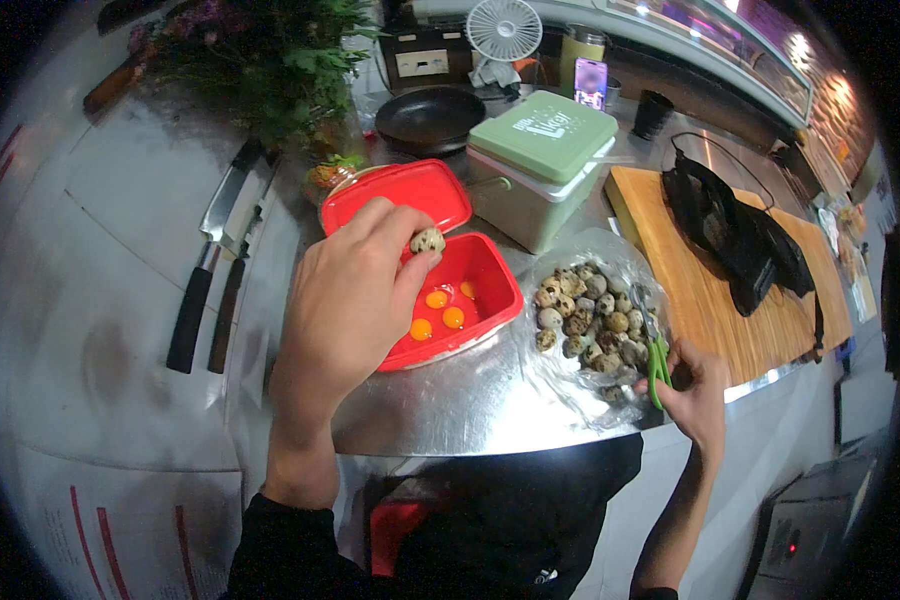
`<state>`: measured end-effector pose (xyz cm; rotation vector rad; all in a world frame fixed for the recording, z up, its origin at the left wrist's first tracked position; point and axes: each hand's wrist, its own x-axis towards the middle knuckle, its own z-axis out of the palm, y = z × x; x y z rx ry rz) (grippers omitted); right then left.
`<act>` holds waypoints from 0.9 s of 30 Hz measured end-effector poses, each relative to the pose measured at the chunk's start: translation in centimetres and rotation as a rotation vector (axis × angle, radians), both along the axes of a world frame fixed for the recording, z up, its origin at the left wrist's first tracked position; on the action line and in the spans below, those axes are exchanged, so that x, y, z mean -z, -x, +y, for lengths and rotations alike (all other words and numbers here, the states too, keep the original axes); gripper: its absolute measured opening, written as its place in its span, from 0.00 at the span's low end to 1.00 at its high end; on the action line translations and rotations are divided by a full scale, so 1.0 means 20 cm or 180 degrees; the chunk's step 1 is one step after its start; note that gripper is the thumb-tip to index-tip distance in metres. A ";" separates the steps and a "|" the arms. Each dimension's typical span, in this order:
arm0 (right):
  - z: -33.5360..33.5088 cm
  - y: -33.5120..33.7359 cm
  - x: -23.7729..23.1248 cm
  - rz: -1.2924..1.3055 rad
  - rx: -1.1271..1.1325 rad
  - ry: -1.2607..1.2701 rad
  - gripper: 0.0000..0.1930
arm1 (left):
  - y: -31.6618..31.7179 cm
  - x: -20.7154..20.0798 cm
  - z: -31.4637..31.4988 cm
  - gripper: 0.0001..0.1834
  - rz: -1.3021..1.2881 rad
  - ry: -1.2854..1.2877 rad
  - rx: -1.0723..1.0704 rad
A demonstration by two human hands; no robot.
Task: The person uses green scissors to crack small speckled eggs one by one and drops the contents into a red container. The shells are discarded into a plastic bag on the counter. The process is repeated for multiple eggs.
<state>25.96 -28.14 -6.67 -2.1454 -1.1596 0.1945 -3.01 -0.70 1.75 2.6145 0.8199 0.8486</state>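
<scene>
My left hand (355, 300) pinches a small speckled quail egg (428, 240) above a red plastic container (490, 275), whose hinged lid (410, 190) lies open behind it. Several yolks (436, 312) sit in the container. My right hand (695, 385) grips green-handled scissors (657, 362) at the near right edge of a clear plastic bag (610, 250) holding several speckled quail eggs (588, 315). Both stand on a shiny metal counter (470, 400).
A green-lidded box (542, 150) stands behind the container, a black frying pan (430, 118) and a small fan (503, 35) farther back. Two knives (215, 270) hang left. A wooden board (710, 290) with a black bag (735, 235) lies right. Green herbs (270, 60) at back left.
</scene>
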 end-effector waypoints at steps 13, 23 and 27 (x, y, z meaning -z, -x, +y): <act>-0.02 -0.02 0.00 -0.0336 -0.0269 -0.0091 0.27 | -0.58 0.32 -0.39 0.08 0.0349 -0.0149 0.0960; -0.04 -0.03 -0.02 -0.0198 -0.0392 -0.0243 0.27 | -0.54 0.34 -0.39 0.12 0.0684 -0.0196 0.1302; -0.04 -0.03 -0.01 -0.0219 -0.0435 -0.0337 0.26 | -0.50 0.29 -0.38 0.16 0.0609 -0.0086 0.1130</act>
